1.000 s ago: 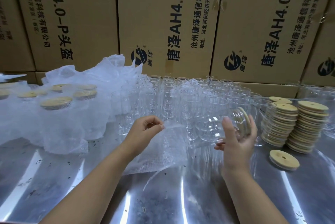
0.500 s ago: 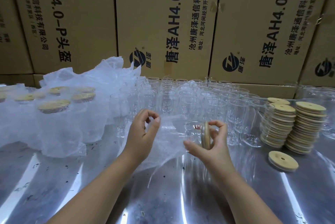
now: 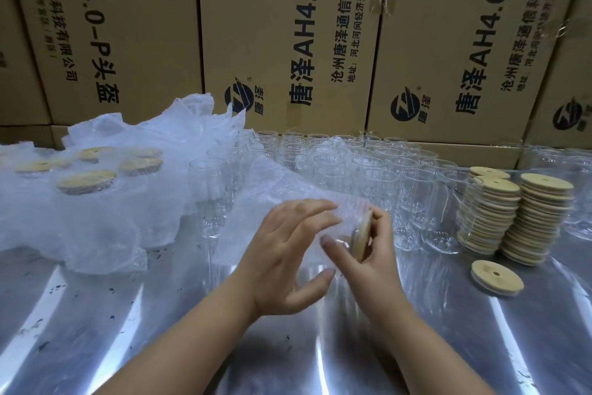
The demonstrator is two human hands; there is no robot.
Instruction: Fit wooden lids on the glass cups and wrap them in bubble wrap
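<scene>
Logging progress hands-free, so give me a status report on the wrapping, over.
Left hand open, pressing bubble wrap over the cup. Right hand gripping the cup at its wooden lid. Nothing blocking; spare lid lies clear to the right.

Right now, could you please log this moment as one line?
step: wrapping lidded cup | left hand: presses wrap | right hand: grips cup by lid | spare lids: stacked right
</scene>
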